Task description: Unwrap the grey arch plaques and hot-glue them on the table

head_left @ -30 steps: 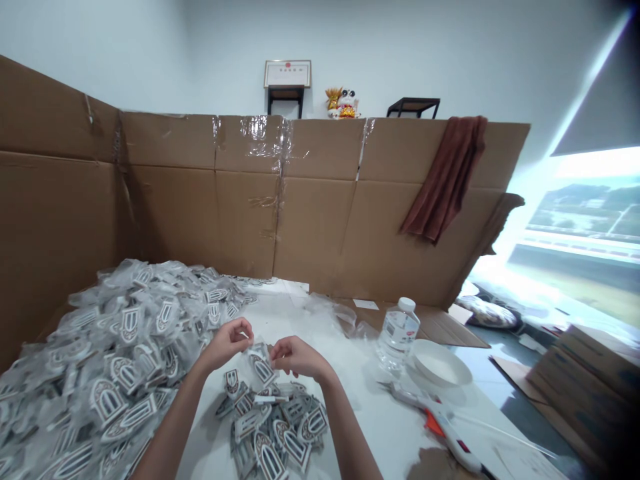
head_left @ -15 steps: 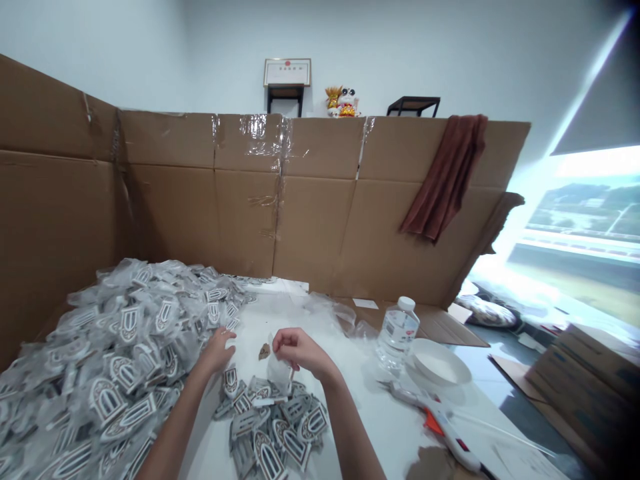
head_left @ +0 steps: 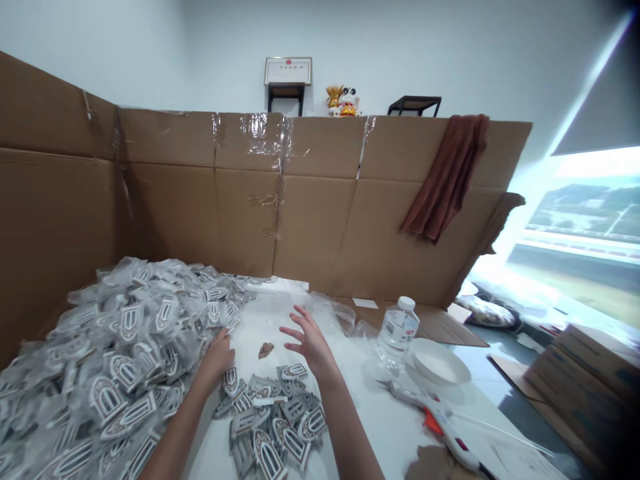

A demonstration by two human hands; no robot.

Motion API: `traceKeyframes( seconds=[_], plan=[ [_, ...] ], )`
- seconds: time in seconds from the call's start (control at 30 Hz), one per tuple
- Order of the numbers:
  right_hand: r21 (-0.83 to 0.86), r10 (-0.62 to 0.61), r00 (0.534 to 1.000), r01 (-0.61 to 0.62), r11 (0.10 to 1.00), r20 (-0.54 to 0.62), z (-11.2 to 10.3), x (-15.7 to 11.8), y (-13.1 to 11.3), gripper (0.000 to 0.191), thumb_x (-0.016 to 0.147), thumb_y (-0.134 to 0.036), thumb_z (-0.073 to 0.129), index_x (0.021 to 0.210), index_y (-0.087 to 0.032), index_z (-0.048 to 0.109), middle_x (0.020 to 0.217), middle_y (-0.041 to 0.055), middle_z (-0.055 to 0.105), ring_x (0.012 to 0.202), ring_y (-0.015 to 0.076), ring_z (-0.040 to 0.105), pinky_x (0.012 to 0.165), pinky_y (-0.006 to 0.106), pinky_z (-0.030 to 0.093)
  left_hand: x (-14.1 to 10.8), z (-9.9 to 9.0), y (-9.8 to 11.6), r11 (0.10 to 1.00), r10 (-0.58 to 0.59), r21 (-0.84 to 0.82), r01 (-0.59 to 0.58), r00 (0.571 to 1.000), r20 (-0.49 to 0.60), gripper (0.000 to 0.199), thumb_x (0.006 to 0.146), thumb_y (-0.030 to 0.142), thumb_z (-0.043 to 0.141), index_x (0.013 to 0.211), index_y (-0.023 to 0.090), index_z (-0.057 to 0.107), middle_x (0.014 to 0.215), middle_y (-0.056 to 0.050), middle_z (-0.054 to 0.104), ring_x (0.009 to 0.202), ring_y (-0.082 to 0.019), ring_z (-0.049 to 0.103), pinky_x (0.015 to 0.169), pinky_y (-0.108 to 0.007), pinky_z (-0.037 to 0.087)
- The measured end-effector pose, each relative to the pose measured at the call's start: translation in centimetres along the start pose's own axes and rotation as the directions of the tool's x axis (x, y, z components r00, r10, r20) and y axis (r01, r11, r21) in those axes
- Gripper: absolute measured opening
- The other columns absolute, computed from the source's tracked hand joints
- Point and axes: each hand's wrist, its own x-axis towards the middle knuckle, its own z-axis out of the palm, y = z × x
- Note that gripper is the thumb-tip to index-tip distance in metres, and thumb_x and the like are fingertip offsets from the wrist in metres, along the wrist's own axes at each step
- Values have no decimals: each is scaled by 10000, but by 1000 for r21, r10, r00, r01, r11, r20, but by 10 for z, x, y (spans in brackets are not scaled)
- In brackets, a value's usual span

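Two bare hands. Your left hand: at the right edge of the heap of bagged arched-window pieces, fingers partly hidden; whether it grips one, you cannot tell from this view. Your right hand: open, empty, fingers spread over the white tabletop, beyond the loose pile of arched-window pieces. One small brown piece: flat, between your hands, touching neither. White surface runs from your right hand to the clear plastic bottle, upright beside the white bowl. Cardboard wall: bounds the far edge.
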Motion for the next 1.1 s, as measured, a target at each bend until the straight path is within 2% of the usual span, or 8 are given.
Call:
traceKeyframes(
  seconds=[0.2, 0.4, 0.5, 0.63, 0.73, 0.9, 0.97, 1.1],
  plan=[
    [-6, -12, 1000, 12, 1000, -11, -1, -1, -1, 494, 719, -405, 656, 1172, -272, 514, 1335, 88, 422, 984, 239, 630, 591, 275, 529, -5, -20, 11, 998, 4, -68, 1, 998, 61, 573, 703, 184, 508, 1244, -3, 511, 1416, -205, 372, 1321, -265, 371, 1126, -299, 240],
    [-147, 6, 999, 0, 989, 39, 1, -4, 0, 427, 781, -446, 569, 1159, -257, 511, 1335, 99, 430, 942, 229, 643, 556, 276, 522, -33, -71, 36, 957, 182, -247, -151, 977, 111, 515, 817, 411, 497, 1269, 170, 552, 1429, -56, 405, 1321, -190, 375, 1116, -264, 280],
    [-251, 66, 996, -47, 967, 67, 3, -5, 3, 465, 790, -512, 539, 1165, -239, 503, 1310, 125, 460, 884, 231, 655, 524, 285, 514, -56, -101, 56, 822, 364, -533, -202, 906, 217, 535, 818, 459, 534, 1300, 228, 535, 1483, -23, 325, 1348, -199, 333, 1128, -305, 276],
    [-326, 191, 951, -106, 939, 243, 6, -4, 7, 510, 817, -588, 451, 1119, -186, 532, 1047, 127, 616, 753, 209, 650, 460, 234, 448, -80, -127, 77, 724, 541, -635, -267, 791, 284, 513, 850, 450, 535, 1333, 282, 498, 1501, -2, 277, 1362, -215, 289, 1097, -329, 316],
    [-350, 201, 906, -63, 935, 372, 7, -2, 9, 387, 784, -510, 525, 938, -161, 592, 831, 76, 628, 645, 151, 591, 437, 189, 390, -86, -132, 83, 681, 619, -665, -308, 727, 297, 478, 864, 424, 529, 1316, 268, 523, 1467, -29, 335, 1352, -229, 294, 1096, -354, 311],
    [-340, 175, 924, -53, 939, 340, 4, 1, 10, 232, 672, -334, 657, 805, -159, 583, 671, -9, 510, 557, 73, 470, 424, 148, 298, -84, -132, 83, 631, 687, -697, -341, 663, 298, 422, 894, 395, 500, 1295, 269, 544, 1424, -57, 384, 1305, -217, 362, 1094, -364, 309],
    [-325, 150, 937, -42, 945, 315, 3, 2, 9, 238, 652, -304, 670, 822, -158, 592, 682, -12, 515, 582, 74, 486, 445, 150, 309, -82, -132, 81, 629, 696, -695, -348, 650, 305, 410, 899, 397, 496, 1286, 269, 551, 1413, -64, 393, 1292, -214, 377, 1092, -369, 313],
    [-290, 125, 960, -48, 956, 251, 1, 3, 9, 276, 587, -257, 704, 815, -134, 609, 725, 15, 583, 649, 111, 552, 563, 218, 437, -79, -129, 77, 663, 670, -670, -333, 663, 334, 386, 899, 406, 496, 1253, 275, 577, 1386, -58, 414, 1279, -207, 387, 1087, -358, 320]
  ],
)
